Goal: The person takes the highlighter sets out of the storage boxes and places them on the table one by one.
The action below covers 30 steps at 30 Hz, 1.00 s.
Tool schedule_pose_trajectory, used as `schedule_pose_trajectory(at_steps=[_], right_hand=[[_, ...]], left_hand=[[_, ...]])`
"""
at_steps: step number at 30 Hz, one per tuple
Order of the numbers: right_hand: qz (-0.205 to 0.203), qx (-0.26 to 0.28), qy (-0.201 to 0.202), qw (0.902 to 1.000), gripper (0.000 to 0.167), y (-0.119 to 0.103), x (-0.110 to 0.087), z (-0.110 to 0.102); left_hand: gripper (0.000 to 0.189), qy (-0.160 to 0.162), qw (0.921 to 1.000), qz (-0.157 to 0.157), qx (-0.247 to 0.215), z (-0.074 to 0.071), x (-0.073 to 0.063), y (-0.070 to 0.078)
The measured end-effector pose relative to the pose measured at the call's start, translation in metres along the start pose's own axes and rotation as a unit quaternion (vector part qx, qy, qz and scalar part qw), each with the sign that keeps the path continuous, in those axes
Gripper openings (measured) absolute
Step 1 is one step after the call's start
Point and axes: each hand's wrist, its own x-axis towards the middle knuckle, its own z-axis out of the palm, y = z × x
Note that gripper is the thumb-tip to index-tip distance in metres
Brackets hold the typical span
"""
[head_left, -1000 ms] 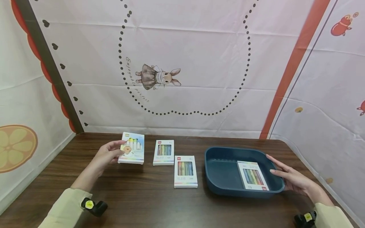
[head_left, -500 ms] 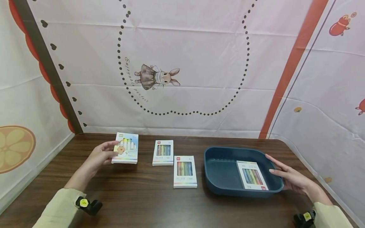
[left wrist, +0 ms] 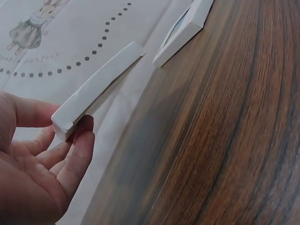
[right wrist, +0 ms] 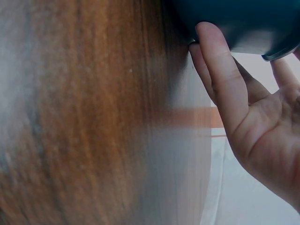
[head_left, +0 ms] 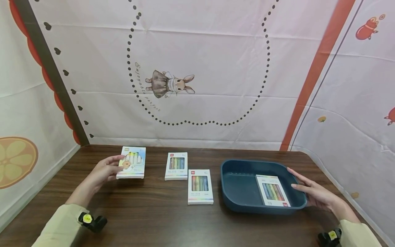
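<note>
My left hand (head_left: 103, 170) pinches the left edge of a thin white-and-blue crayon box (head_left: 132, 162), printed with a small bear. In the left wrist view that box (left wrist: 98, 84) is seen edge-on and tilted, with the thumb on one side and fingers on the other. My right hand (head_left: 319, 193) holds the right end of a dark blue tub (head_left: 243, 206), with fingertips at its rim; in the right wrist view other fingers (right wrist: 225, 70) lie against its outside wall. Inside the tub, at its right, lies a white windowed crayon box (head_left: 273, 190).
Two more windowed crayon boxes lie between the hands: a farther one (head_left: 176, 166) and a nearer one (head_left: 200, 187) close to the tub's left side. The brown wooden table (head_left: 148, 219) ends at a printed cloth wall (head_left: 216, 68) behind; cloth also hangs at both sides.
My left hand has moved left with the crayon box, away from the two boxes in the middle, and lowered slightly. The right hand and the tub have stayed in place.
</note>
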Motion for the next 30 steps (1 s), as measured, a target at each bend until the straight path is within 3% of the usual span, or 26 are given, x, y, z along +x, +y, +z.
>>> schedule_pose_trajectory(at_steps=[30], right_hand=[[0.002,0.011,-0.007,0.9999,0.050,0.000,0.000,0.001]], left_hand=[[0.059,0.000,0.9991,-0.042,0.007,-0.010,0.014,-0.015]])
